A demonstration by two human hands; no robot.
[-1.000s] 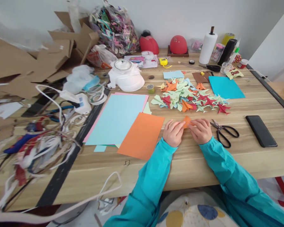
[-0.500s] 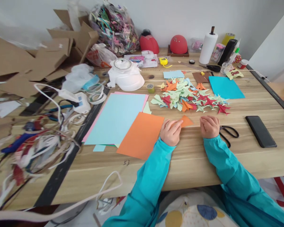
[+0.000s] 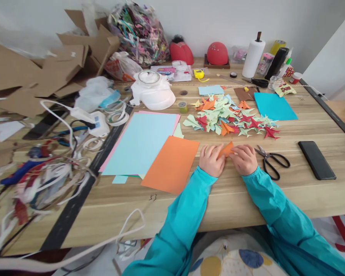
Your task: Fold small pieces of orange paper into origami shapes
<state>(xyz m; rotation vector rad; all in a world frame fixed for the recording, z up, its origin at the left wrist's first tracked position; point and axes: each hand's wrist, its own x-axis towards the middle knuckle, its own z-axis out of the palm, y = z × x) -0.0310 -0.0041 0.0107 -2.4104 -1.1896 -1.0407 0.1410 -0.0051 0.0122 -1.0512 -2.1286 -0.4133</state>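
Observation:
A small folded piece of orange paper (image 3: 225,149) is between my two hands, just above or on the table. My left hand (image 3: 212,160) grips its left side with curled fingers. On its right edge, the fingertips of my right hand (image 3: 244,159) are pinched. Part of the paper is hidden by my fingers. Black-handled scissors (image 3: 271,158) lie beside my right hand. A larger orange sheet (image 3: 172,165) rests left of my left hand, partly over a stack topped by a light blue sheet (image 3: 140,142). Beyond my hands spreads a pile of folded paper pieces (image 3: 221,111) in several colours.
A black phone (image 3: 316,160) lies at the right, with a turquoise sheet (image 3: 275,106) farther back. Tangled cables (image 3: 54,180) and cardboard (image 3: 57,73) crowd the left side. Along the wall stand red pincushion-like domes (image 3: 217,53) and a white paper roll (image 3: 253,59).
My right hand has moved left from beside the scissors and taken the paper's right edge, uncovering the scissor blades. My left hand has shifted slightly right, and the paper has turned and tilted up.

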